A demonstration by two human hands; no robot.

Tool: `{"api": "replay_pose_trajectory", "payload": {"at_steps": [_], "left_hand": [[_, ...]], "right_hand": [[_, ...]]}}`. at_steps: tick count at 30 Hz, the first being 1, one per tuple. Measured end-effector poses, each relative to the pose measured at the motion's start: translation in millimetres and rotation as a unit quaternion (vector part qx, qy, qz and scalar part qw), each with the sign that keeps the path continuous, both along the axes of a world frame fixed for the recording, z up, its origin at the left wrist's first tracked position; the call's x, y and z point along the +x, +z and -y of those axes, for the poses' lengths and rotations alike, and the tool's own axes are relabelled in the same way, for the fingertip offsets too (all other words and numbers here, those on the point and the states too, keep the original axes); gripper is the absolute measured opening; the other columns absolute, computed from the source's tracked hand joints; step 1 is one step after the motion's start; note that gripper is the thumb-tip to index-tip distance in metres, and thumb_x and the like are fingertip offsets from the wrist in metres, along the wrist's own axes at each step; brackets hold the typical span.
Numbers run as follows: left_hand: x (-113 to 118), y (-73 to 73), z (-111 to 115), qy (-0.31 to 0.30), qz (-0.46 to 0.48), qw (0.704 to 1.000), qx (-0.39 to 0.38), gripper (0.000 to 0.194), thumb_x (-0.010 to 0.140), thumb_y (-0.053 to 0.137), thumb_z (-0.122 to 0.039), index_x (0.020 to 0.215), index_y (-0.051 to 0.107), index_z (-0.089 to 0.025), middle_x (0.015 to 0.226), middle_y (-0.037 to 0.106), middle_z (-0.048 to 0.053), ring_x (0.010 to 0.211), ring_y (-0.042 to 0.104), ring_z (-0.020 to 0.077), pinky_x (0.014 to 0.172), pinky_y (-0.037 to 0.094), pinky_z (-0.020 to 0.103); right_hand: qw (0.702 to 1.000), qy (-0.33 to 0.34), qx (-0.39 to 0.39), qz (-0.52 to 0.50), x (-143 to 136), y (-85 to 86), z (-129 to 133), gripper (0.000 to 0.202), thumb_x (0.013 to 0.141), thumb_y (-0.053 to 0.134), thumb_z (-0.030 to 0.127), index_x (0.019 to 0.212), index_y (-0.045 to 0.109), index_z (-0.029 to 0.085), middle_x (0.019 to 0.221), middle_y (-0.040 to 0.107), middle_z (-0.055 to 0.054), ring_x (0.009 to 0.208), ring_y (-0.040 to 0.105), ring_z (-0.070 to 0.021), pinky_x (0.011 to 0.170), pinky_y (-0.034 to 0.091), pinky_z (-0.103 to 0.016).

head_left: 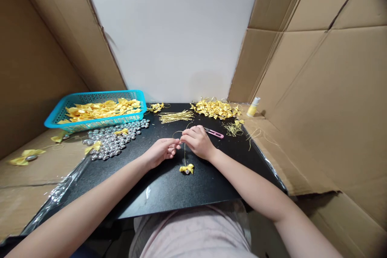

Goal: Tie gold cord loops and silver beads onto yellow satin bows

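Over the black table top, my left hand (163,151) and my right hand (198,141) meet fingertip to fingertip. Both pinch a thin gold cord (185,154), whose loose ends stick out above the fingers. From there the cord runs down to a yellow ribbon bow (186,168) with a shiny silver bead at its middle, lying on the table in front of me. The exact spot where the fingers grip is partly hidden. Just beyond my right hand lies a pair of pink-handled thread snips (214,132).
At the left stands a turquoise basket (51,119) of yellow bows, with silver beads (110,141) spread before it. Cut gold cords (176,117) lie at the back, beside a heap of corded bows (214,108). Cord scraps (234,128) and a small bottle (253,107) are right; cardboard walls (326,88) flank the table.
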State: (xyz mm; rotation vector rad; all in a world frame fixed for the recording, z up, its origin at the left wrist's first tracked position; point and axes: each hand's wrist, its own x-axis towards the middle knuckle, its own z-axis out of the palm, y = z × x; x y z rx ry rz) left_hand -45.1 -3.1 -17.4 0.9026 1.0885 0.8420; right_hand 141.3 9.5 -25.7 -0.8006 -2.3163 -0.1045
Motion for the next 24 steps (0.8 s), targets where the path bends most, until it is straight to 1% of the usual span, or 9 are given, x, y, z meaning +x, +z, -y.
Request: {"api": "replay_pose_trajectory", "payload": {"at_steps": [3, 5, 7, 10, 12, 15, 18, 24], "left_hand": [[0.2, -0.2, 1.5, 0.023, -0.022, 0.999, 0.040, 0.026, 0.064, 0.077, -0.032, 0.075, 0.067, -0.010, 0.066, 0.063, 0.003, 0.046, 0.048, 0.0052, 0.045, 0.039, 0.018], [0.5, 0.1, 2.6, 0.042, -0.049, 0.995, 0.082, 0.031, 0.062, 0.077, -0.037, 0.074, 0.067, -0.011, 0.064, 0.062, 0.002, 0.046, 0.048, 0.0057, 0.045, 0.038, 0.018], [0.8, 0.6, 3.7, 0.053, -0.086, 0.987, 0.128, 0.033, 0.063, 0.076, -0.041, 0.072, 0.067, -0.011, 0.062, 0.062, 0.001, 0.046, 0.047, 0.0062, 0.044, 0.037, 0.019], [0.7, 0.1, 4.7, 0.048, -0.133, 0.972, 0.190, 0.031, 0.066, 0.073, -0.043, 0.070, 0.067, -0.013, 0.061, 0.061, 0.001, 0.047, 0.048, 0.0077, 0.045, 0.038, 0.020], [0.0, -1.4, 4.6, 0.039, -0.155, 0.962, 0.221, 0.030, 0.068, 0.071, -0.044, 0.069, 0.067, -0.014, 0.060, 0.061, 0.001, 0.048, 0.049, 0.0090, 0.044, 0.039, 0.020], [-1.2, -5.1, 3.8, 0.026, -0.178, 0.953, 0.245, 0.032, 0.070, 0.070, -0.046, 0.069, 0.066, -0.015, 0.062, 0.063, 0.002, 0.049, 0.051, 0.0102, 0.044, 0.040, 0.021], [-2.4, -8.2, 2.7, 0.019, -0.195, 0.946, 0.257, 0.033, 0.071, 0.069, -0.048, 0.070, 0.066, -0.015, 0.064, 0.064, 0.002, 0.049, 0.052, 0.0105, 0.043, 0.040, 0.020], [-3.6, -8.0, 3.0, 0.010, -0.217, 0.938, 0.271, 0.035, 0.072, 0.068, -0.049, 0.070, 0.066, -0.015, 0.066, 0.065, 0.003, 0.052, 0.055, 0.0121, 0.043, 0.040, 0.020]], "right_hand": [[0.996, -0.026, -0.024, -0.087, -1.1, -2.2, 1.7, 0.014, 0.092, 0.055, 0.026, 0.101, 0.064, 0.024, 0.110, 0.066, -0.007, 0.102, 0.054, -0.0221, 0.089, 0.036, -0.038], [0.983, -0.052, -0.043, -0.169, -2.6, -4.5, 2.4, 0.024, 0.085, 0.063, 0.028, 0.108, 0.062, 0.022, 0.113, 0.063, -0.010, 0.105, 0.055, -0.0232, 0.090, 0.039, -0.038], [0.971, -0.066, -0.079, -0.215, -4.9, -6.8, 3.1, 0.032, 0.077, 0.071, 0.030, 0.106, 0.061, 0.020, 0.108, 0.063, -0.009, 0.101, 0.056, -0.0234, 0.087, 0.043, -0.037], [0.964, -0.067, -0.155, -0.208, -9.3, -9.3, 5.2, 0.030, 0.072, 0.076, 0.032, 0.096, 0.062, 0.020, 0.094, 0.065, -0.005, 0.088, 0.058, -0.0214, 0.079, 0.045, -0.036], [0.960, -0.063, -0.186, -0.198, -12.3, -10.1, 7.1, 0.021, 0.075, 0.074, 0.030, 0.091, 0.064, 0.021, 0.088, 0.067, -0.003, 0.084, 0.058, -0.0198, 0.078, 0.044, -0.035], [0.958, -0.061, -0.193, -0.201, -15.3, -10.7, 9.0, 0.002, 0.083, 0.067, 0.023, 0.084, 0.066, 0.022, 0.085, 0.069, -0.002, 0.083, 0.059, -0.0183, 0.077, 0.043, -0.033], [0.957, -0.069, -0.195, -0.206, -16.3, -11.4, 9.1, 0.006, 0.084, 0.065, 0.021, 0.079, 0.067, 0.022, 0.082, 0.070, -0.002, 0.080, 0.059, -0.0177, 0.075, 0.042, -0.032], [0.948, -0.075, -0.212, -0.226, -17.3, -12.2, 8.9, 0.007, 0.084, 0.065, 0.019, 0.079, 0.069, 0.021, 0.079, 0.071, -0.002, 0.081, 0.060, -0.0183, 0.075, 0.044, -0.032]]}}
